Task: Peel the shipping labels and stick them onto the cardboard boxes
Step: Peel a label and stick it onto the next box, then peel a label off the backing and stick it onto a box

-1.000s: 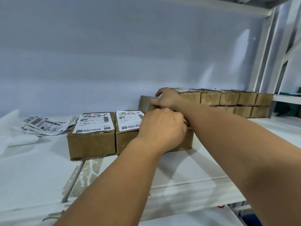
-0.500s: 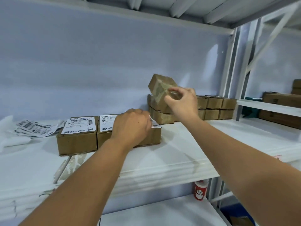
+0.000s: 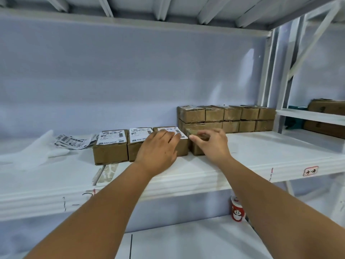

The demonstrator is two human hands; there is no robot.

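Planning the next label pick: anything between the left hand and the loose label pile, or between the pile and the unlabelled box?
At shelf level two labelled boxes stand between the left hand and the label pile; above them nothing visible. Toward the unlabelled box, gripped by the right hand, the third labelled box also lies between.

My left grip (image 3: 158, 148) and right grip (image 3: 212, 144) are bare hands, with skin showing on the backs, knuckles and fingers. My left forearm (image 3: 104, 206) and right forearm (image 3: 276, 199) are bare too, uncovered from the wrists down to the bottom edge of the view.
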